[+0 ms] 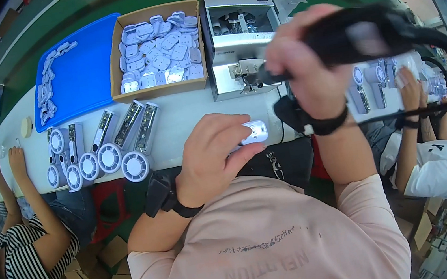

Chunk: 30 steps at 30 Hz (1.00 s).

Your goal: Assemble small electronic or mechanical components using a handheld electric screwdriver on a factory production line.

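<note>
My left hand [215,151] pinches a small white plastic housing [257,131] at the table's front edge, thumb on the near side and fingers on the far side. Small dark spots show on the housing's face. My right hand [309,67] grips a black electric screwdriver [360,34], blurred by motion, its cord looping down at the right. The screwdriver's tip points left, close to the front outlet of a grey screw feeder [245,51]; whether it touches cannot be made out. Screws lie behind the feeder's clear window.
A cardboard box [168,89] of white plastic covers stands left of the feeder, beside a blue tray [83,73] with a row of white parts. Several handheld fans [136,166] with exposed circuit boards lie at the left. Co-workers sit on both sides; more fans [375,75] lie right.
</note>
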{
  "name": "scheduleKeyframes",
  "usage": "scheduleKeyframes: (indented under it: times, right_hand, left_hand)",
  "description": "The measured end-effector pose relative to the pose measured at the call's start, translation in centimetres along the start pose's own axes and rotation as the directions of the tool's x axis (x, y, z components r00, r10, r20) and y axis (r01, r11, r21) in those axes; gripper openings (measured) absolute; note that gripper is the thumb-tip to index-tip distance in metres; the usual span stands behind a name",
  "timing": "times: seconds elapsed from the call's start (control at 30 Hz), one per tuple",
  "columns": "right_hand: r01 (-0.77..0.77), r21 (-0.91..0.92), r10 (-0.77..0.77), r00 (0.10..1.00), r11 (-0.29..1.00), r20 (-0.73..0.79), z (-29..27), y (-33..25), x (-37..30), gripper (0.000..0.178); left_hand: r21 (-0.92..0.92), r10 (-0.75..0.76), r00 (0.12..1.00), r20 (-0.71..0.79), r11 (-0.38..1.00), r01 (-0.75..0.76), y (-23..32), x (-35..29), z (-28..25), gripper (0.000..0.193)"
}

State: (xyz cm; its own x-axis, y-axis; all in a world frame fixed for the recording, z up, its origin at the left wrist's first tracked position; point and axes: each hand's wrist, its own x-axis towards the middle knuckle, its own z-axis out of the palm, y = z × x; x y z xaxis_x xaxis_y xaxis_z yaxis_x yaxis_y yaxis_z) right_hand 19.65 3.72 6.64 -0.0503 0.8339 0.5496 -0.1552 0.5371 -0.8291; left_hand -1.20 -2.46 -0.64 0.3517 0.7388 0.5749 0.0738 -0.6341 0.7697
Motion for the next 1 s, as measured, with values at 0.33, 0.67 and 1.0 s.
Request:
scheduleKeyframes:
  times: [0.33,0.67,1.0]
  right_hand:
    - [-0.400,-0.107,0.397,0.916,0.910,-0.049,0.9,0.9,-2.6,0.040]
    - [-0.023,0.253,-0.010,0.992,0.967,0.128,1.6,-7.4,-1.5,0.043]
    - [-0.076,0.076,0.067,0.992,0.994,0.111,2.7,-6.7,-1.8,0.045]
  left_hand:
    - [0.040,-0.004,1.000,-0.021,0.999,0.005,-0.3,-0.5,0.6,0.040]
    - [0.039,-0.008,1.000,-0.017,0.999,0.008,0.3,1.1,0.4,0.041]
    - [0.080,0.060,0.998,0.006,0.995,-0.060,-0.1,1.1,0.5,0.032]
